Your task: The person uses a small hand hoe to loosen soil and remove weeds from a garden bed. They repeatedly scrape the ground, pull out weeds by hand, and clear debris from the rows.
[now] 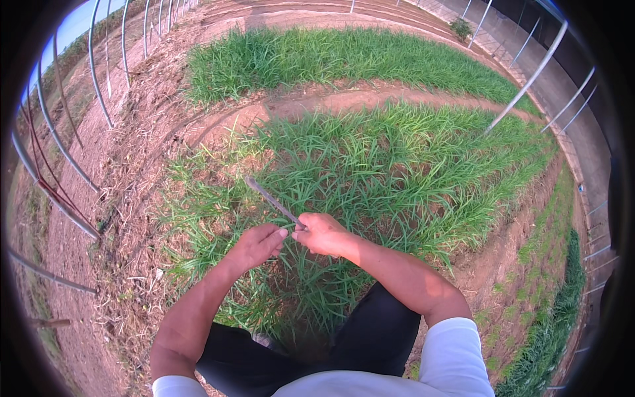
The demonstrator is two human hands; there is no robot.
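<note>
My right hand is closed round the near end of a long, narrow, grey-brown bar-like tool. Its far end points up and to the left over the grass; whether it is a blade or a stick I cannot tell. Just left of it, my left hand is closed, thumb against the fingers, its tip almost touching the right hand. Whatever those fingers pinch is too small to make out. Both hands hover above a bed of long-leaved green plants, which spreads ahead and between my knees.
A second green bed lies farther off, past a strip of bare soil. Dry straw covers the ground at left. Curved metal poles line the left, and a slanting pole stands at right. Shorter seedlings grow at right.
</note>
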